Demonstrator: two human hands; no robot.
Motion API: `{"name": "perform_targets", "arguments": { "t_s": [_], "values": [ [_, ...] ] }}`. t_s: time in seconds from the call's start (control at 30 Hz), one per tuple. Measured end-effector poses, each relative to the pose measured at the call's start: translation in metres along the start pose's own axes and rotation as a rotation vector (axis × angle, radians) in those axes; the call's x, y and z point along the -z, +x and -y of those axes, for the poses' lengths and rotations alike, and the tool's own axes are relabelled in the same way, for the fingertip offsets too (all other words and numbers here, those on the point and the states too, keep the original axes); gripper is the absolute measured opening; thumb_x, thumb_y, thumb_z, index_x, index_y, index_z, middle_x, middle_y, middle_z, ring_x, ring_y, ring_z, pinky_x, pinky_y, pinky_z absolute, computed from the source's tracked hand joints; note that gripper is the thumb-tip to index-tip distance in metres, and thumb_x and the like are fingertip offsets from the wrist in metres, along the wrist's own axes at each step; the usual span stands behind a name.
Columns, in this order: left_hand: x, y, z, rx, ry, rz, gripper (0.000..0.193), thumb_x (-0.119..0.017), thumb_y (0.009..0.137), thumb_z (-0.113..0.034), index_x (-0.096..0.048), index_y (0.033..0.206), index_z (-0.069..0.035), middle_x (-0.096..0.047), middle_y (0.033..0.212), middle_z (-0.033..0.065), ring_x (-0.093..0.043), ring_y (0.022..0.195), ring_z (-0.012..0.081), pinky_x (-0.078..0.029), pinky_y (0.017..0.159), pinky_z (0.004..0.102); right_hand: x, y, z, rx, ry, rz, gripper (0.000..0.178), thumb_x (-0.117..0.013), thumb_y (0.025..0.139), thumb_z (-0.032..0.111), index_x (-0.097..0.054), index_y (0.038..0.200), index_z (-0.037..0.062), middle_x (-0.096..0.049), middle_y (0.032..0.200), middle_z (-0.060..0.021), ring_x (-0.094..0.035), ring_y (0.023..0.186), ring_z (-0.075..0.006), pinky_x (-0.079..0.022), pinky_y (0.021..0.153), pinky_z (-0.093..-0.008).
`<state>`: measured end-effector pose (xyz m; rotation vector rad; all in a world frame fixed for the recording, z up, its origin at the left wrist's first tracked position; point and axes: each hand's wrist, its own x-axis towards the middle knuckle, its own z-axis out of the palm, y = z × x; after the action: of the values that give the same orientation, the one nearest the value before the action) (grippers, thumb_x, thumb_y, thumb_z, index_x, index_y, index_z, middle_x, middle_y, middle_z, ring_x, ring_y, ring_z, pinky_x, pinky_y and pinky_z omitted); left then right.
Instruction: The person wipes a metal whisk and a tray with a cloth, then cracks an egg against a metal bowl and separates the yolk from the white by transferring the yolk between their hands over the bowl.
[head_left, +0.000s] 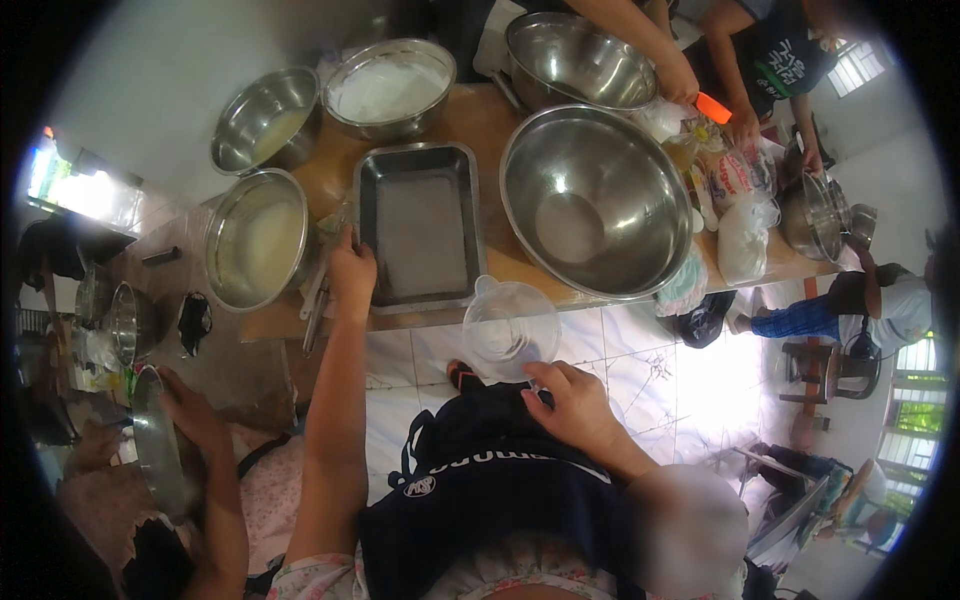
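My right hand (575, 405) grips a clear plastic jug (512, 330) with a small spout, held over the floor in front of the table's near edge. Its mouth faces up, and I make out no contents. At the left side of a dark rectangular baking pan (420, 235), my left hand (350, 272) has its fingers bent toward the tabletop; what they hold, if anything, is unclear. Long metal utensils (316, 310) lie beside that hand. Left of it stands a steel bowl (258, 240) of pale batter. A large, shiny steel bowl (590, 200) sits right of the pan.
Behind are a bowl of white powder (390, 85), another bowl of pale liquid (268, 120) and a steel bowl (580, 60). Plastic bags (745, 235) crowd the wooden table's (490, 110) right. One person holds an orange-handled tool (712, 108); another at left holds a bowl (158, 440).
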<state>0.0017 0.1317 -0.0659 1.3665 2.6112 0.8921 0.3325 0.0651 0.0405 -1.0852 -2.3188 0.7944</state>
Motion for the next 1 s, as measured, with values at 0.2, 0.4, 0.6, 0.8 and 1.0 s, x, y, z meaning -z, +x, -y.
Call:
{"name": "perform_targets", "arguments": {
  "t_s": [0.2, 0.4, 0.6, 0.8, 1.0],
  "values": [
    [0.001, 0.011, 0.002, 0.032, -0.027, 0.068, 0.043, -0.055, 0.072, -0.011, -0.052, 0.113, 0.001, -0.059, 0.089, 0.0247, -0.055, 0.09, 0.038, -0.042, 0.083, 0.0399, -0.002, 0.008, -0.012, -0.025, 0.009, 0.007, 0.034, -0.066, 0.068, 0.011, -0.053, 0.099, 0.0095, -0.057, 0.073, -0.0091, -0.058, 0.056, -0.0266, -0.048, 0.05, -0.0353],
    [0.004, 0.006, 0.013, 0.034, -0.028, 0.152, 0.059, -0.063, 0.069, -0.012, -0.042, 0.122, -0.001, -0.052, 0.113, 0.0226, -0.05, 0.104, 0.0351, -0.039, 0.09, 0.0364, -0.001, 0.019, -0.013, 0.006, -0.021, 0.035, 0.034, -0.066, 0.069, 0.012, -0.052, 0.1, 0.0098, -0.057, 0.073, -0.0098, -0.058, 0.056, -0.0276, -0.048, 0.049, -0.0355],
    [-0.004, 0.005, 0.026, 0.035, -0.157, 0.162, 0.075, -0.064, 0.069, -0.007, -0.024, 0.133, -0.005, -0.053, 0.111, 0.0232, -0.052, 0.103, 0.0351, -0.041, 0.087, 0.0363, 0.002, 0.023, -0.013, 0.015, -0.016, 0.044, 0.034, -0.066, 0.069, 0.013, -0.052, 0.1, 0.0099, -0.057, 0.073, -0.0119, -0.058, 0.056, -0.0292, -0.048, 0.05, -0.0369],
    [-0.003, 0.006, 0.02, 0.001, -0.215, 0.164, 0.079, -0.063, 0.07, -0.005, -0.018, 0.135, -0.007, -0.057, 0.104, 0.023, -0.055, 0.096, 0.0363, -0.043, 0.083, 0.0369, 0.005, 0.019, -0.019, 0.008, -0.037, 0.03, 0.033, -0.065, 0.069, 0.013, -0.052, 0.099, 0.0097, -0.059, 0.076, -0.0139, -0.059, 0.059, -0.0303, -0.049, 0.051, -0.0371],
    [0.01, -0.002, 0.013, 0.011, -0.238, 0.047, 0.061, -0.062, 0.074, -0.011, -0.035, 0.128, -0.008, -0.057, 0.102, 0.0201, -0.056, 0.088, 0.0329, -0.044, 0.078, 0.0379, 0.005, 0.014, -0.015, -0.04, -0.037, 0.066, 0.032, -0.065, 0.069, 0.013, -0.053, 0.098, 0.0095, -0.06, 0.075, -0.0128, -0.06, 0.062, -0.0293, -0.049, 0.053, -0.036]
  ]
}}
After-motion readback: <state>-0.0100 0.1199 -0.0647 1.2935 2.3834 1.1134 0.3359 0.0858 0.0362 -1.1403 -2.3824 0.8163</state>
